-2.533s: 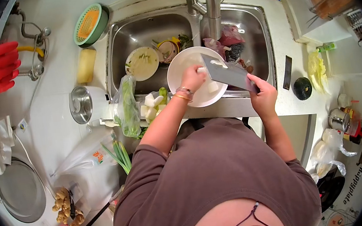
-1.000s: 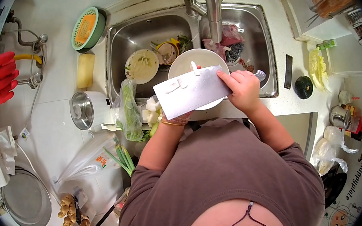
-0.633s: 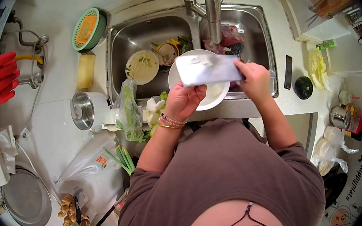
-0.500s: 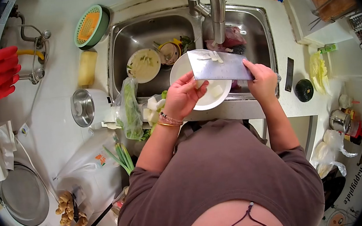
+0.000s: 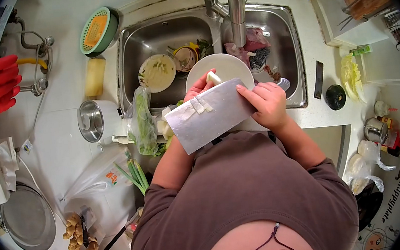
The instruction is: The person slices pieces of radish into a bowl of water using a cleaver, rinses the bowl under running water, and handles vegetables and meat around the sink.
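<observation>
My right hand (image 5: pixel 267 103) grips a broad cleaver (image 5: pixel 214 116), its flat side facing up with thin white slices stuck near one edge. Partly behind the blade, my left hand (image 5: pixel 198 86) holds a white vegetable piece (image 5: pixel 213 78). Beneath both hands is a large white bowl (image 5: pixel 232 65) at the front of the double sink; the blade hides much of it. Left of the blade lie white vegetable chunks (image 5: pixel 163 127) beside a plastic bag of green vegetables (image 5: pixel 144 121).
The left basin (image 5: pixel 143 40) holds a plate with scraps (image 5: pixel 157 73); the right basin holds raw meat (image 5: pixel 254 39). A faucet (image 5: pixel 236 12) arches above. A dark round squash (image 5: pixel 335 97) stands on the right counter, and a steel-lined pot (image 5: pixel 91 121) on the left.
The cleaver has swung left and down from above the bowl, toward my body, and now covers part of my left hand. A white piece shows in my left fingers.
</observation>
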`<state>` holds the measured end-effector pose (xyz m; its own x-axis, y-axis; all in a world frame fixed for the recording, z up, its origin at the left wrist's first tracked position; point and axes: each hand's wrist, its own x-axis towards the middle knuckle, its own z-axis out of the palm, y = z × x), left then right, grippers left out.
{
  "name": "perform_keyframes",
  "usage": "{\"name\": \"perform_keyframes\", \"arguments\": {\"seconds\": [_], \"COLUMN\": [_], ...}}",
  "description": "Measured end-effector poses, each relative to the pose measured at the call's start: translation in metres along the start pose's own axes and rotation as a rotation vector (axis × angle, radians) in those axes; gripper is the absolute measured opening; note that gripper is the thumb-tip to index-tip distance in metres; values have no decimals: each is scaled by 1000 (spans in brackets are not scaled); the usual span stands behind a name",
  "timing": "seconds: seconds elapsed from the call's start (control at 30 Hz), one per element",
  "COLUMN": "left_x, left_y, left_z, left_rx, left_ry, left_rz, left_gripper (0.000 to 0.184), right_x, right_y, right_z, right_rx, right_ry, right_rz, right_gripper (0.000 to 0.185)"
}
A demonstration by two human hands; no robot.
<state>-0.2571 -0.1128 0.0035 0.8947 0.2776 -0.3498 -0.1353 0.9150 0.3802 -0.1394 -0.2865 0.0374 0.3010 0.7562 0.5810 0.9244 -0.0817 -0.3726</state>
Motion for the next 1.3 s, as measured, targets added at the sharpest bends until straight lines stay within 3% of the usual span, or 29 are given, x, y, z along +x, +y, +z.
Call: {"name": "perform_keyframes", "arguments": {"seconds": [0.07,0.27,0.37,0.47,0.67,0.9,1.2,1.3], "left_x": [6,6,-2,-10,-28,1,-4,-7], "left_y": [-2,-8,-12,-14,-7,-14,-6,-4], "left_z": [-11,-19,-16,-18,10,-5,-14,-14], "left_rx": [17,57,114,51,89,174,226,91], "left_ry": [-42,101,153,41,65,242,70,-4], "left_rz": [23,39,36,66,117,67,80,102], "left_gripper": [32,27,38,28,30,34,25,25], "right_x": [2,2,3,1,-1,4,6,5], "right_y": [-2,-6,-7,-7,0,-4,2,7], "right_z": [0,5,4,5,3,-3,-4,-4], "right_rx": [1,28,22,-17,-73,8,22,14], "right_ry": [-11,10,8,13,3,-34,-42,-52], "right_rz": [-8,-20,-5,2,52,48,87,96], "right_gripper": [55,54,55,54,53,51,48,48]}}
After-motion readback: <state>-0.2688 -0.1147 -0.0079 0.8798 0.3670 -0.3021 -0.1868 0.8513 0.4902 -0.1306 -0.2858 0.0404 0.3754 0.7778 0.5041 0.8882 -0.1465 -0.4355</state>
